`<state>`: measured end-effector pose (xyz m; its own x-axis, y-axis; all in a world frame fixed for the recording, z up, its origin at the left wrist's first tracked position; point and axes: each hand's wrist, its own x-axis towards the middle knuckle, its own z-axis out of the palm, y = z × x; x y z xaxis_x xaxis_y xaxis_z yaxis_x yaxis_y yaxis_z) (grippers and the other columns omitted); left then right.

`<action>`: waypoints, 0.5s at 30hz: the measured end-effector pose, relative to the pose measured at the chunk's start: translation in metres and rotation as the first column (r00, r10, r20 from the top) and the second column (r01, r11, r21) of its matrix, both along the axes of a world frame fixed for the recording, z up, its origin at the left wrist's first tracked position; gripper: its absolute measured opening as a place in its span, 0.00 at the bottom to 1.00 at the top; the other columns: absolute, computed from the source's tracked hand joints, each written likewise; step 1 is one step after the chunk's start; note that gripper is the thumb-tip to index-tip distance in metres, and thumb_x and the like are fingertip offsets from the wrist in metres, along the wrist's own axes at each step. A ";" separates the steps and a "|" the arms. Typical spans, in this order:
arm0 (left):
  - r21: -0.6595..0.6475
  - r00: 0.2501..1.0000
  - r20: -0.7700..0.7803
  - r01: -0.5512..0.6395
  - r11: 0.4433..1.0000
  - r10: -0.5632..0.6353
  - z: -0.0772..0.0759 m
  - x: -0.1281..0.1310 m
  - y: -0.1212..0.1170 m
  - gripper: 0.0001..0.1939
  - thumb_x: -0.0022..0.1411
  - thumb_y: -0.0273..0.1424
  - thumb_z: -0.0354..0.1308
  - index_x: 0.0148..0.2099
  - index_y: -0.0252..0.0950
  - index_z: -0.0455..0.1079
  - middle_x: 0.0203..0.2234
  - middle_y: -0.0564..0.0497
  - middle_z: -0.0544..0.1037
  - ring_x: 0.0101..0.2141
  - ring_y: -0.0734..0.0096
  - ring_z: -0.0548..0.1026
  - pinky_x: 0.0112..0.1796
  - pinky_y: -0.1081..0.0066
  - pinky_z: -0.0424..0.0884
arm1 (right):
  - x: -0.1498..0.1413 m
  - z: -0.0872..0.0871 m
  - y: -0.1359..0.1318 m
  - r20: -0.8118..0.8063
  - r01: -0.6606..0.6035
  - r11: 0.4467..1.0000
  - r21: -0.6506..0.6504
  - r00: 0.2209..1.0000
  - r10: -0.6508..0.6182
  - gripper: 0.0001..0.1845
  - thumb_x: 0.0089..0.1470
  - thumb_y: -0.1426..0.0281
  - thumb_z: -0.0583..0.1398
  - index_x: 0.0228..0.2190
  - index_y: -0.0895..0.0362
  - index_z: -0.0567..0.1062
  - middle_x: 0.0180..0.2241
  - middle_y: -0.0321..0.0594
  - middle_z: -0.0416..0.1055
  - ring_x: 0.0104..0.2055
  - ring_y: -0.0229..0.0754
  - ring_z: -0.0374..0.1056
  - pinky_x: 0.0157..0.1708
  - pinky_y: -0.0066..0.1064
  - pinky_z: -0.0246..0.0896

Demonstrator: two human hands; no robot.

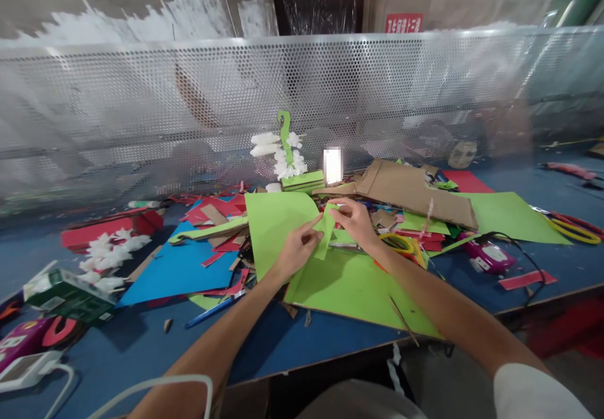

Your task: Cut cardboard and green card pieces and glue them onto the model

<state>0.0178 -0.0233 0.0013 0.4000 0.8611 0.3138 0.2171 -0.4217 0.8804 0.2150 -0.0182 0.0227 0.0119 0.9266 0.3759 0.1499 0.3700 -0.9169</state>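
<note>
My right hand (353,219) pinches the upper end of a narrow green paper strip (323,244) between thumb and fingertips. From the left, my left hand (298,247) meets the same strip, its index finger stretched along it and the other fingers curled in at its edge. Behind my left hand a larger green paper sheet (270,227) is raised, with a curved right edge; whether it joins the strip I cannot tell. Below both hands a green board (349,293) lies flat at the table's front edge. Yellow-handled scissors (399,243) lie beside my right forearm, partly hidden.
Blue card (189,268), red scraps and a blue pen (214,310) lie to the left. Brown cardboard (410,192) and a purple glue gun (488,255) are at right. A green stand with white flowers (290,164) rises before the perforated metal screen (212,111).
</note>
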 end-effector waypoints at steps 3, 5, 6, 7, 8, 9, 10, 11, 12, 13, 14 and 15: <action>-0.033 1.000 0.019 0.024 0.999 -0.024 -0.001 0.000 0.000 0.34 0.65 0.41 0.61 0.68 0.32 0.68 0.24 0.58 0.66 0.23 0.78 0.56 0.25 0.75 0.58 | 0.002 -0.001 0.001 -0.013 0.021 1.000 0.021 1.000 -0.021 0.23 0.54 0.53 0.65 0.45 0.55 0.81 0.22 0.35 0.69 0.22 0.40 0.63 0.23 0.32 0.64; -0.097 0.997 0.048 0.057 0.994 -0.053 -0.002 0.001 -0.001 0.37 0.62 0.43 0.64 0.69 0.34 0.67 0.27 0.57 0.69 0.23 0.78 0.62 0.25 0.75 0.65 | 0.004 -0.002 0.003 -0.008 0.044 0.998 0.053 0.999 -0.043 0.22 0.55 0.53 0.65 0.45 0.55 0.81 0.21 0.34 0.68 0.22 0.39 0.61 0.22 0.32 0.61; -0.136 0.995 0.067 0.077 0.988 -0.068 -0.003 0.001 -0.001 0.39 0.61 0.44 0.65 0.70 0.35 0.66 0.28 0.57 0.70 0.23 0.77 0.65 0.27 0.74 0.70 | 0.006 -0.003 0.004 -0.005 0.055 0.996 0.074 0.998 -0.055 0.22 0.56 0.54 0.65 0.45 0.55 0.81 0.21 0.34 0.68 0.22 0.39 0.60 0.22 0.31 0.60; -0.174 0.993 0.087 0.096 0.980 -0.082 -0.003 0.002 -0.002 0.40 0.60 0.45 0.66 0.70 0.36 0.65 0.29 0.56 0.71 0.24 0.76 0.69 0.29 0.72 0.73 | 0.008 -0.003 0.005 -0.005 0.066 0.993 0.095 0.998 -0.066 0.21 0.56 0.54 0.65 0.45 0.55 0.82 0.22 0.35 0.69 0.22 0.38 0.60 0.22 0.31 0.59; -0.204 0.990 0.106 0.114 0.972 -0.094 -0.004 0.002 -0.002 0.41 0.59 0.46 0.67 0.71 0.37 0.64 0.29 0.56 0.71 0.25 0.74 0.73 0.30 0.70 0.76 | 0.009 -0.004 0.006 -0.010 0.075 0.991 0.115 0.997 -0.074 0.21 0.57 0.55 0.65 0.45 0.56 0.82 0.22 0.35 0.69 0.22 0.38 0.60 0.23 0.31 0.58; -0.223 0.987 0.121 0.127 0.967 -0.102 -0.005 0.002 -0.002 0.42 0.59 0.46 0.67 0.71 0.38 0.64 0.29 0.56 0.72 0.25 0.73 0.75 0.32 0.69 0.78 | 0.011 -0.004 0.007 -0.020 0.081 0.988 0.132 0.997 -0.079 0.21 0.57 0.55 0.66 0.46 0.56 0.82 0.22 0.35 0.69 0.22 0.38 0.60 0.23 0.31 0.57; -0.231 0.985 0.132 0.136 0.963 -0.108 -0.005 0.002 -0.002 0.42 0.59 0.46 0.67 0.71 0.38 0.64 0.29 0.56 0.72 0.26 0.72 0.77 0.32 0.69 0.78 | 0.012 -0.005 0.008 -0.030 0.087 0.986 0.145 0.996 -0.083 0.21 0.57 0.55 0.66 0.46 0.56 0.82 0.22 0.35 0.69 0.22 0.38 0.60 0.22 0.31 0.57; -0.233 0.984 0.141 0.142 0.962 -0.112 -0.006 0.003 -0.003 0.42 0.60 0.46 0.67 0.71 0.38 0.64 0.29 0.56 0.73 0.26 0.71 0.78 0.32 0.69 0.79 | 0.013 -0.006 0.009 -0.039 0.091 0.984 0.155 0.996 -0.086 0.22 0.57 0.56 0.66 0.46 0.57 0.82 0.22 0.35 0.69 0.22 0.38 0.60 0.22 0.31 0.56; -0.230 0.982 0.149 0.146 0.962 -0.114 -0.006 0.003 -0.003 0.41 0.60 0.46 0.67 0.71 0.39 0.64 0.29 0.56 0.73 0.26 0.71 0.79 0.32 0.69 0.79 | 0.014 -0.006 0.010 -0.046 0.094 0.982 0.163 0.995 -0.087 0.22 0.57 0.56 0.66 0.47 0.57 0.82 0.22 0.35 0.69 0.22 0.38 0.60 0.23 0.31 0.56; -0.226 0.981 0.155 0.148 0.963 -0.114 -0.006 0.003 -0.003 0.41 0.60 0.46 0.67 0.71 0.39 0.64 0.29 0.56 0.74 0.27 0.71 0.79 0.33 0.69 0.79 | 0.014 -0.007 0.011 -0.053 0.097 0.980 0.171 0.995 -0.089 0.22 0.57 0.56 0.66 0.47 0.58 0.82 0.22 0.35 0.68 0.22 0.37 0.60 0.23 0.31 0.56; -0.223 0.981 0.159 0.149 0.963 -0.115 -0.006 0.003 -0.003 0.41 0.60 0.46 0.67 0.72 0.39 0.64 0.29 0.56 0.75 0.27 0.71 0.79 0.33 0.69 0.79 | 0.014 -0.007 0.011 -0.062 0.103 0.979 0.175 0.994 -0.093 0.21 0.57 0.57 0.66 0.46 0.58 0.83 0.21 0.34 0.68 0.22 0.37 0.60 0.22 0.31 0.55; -0.222 0.980 0.161 0.149 0.964 -0.115 -0.006 0.003 -0.002 0.41 0.60 0.46 0.67 0.71 0.39 0.64 0.29 0.56 0.75 0.27 0.70 0.80 0.33 0.68 0.79 | 0.014 -0.007 0.011 -0.071 0.109 0.979 0.175 0.993 -0.098 0.21 0.57 0.57 0.67 0.46 0.58 0.83 0.21 0.34 0.67 0.22 0.37 0.59 0.22 0.31 0.55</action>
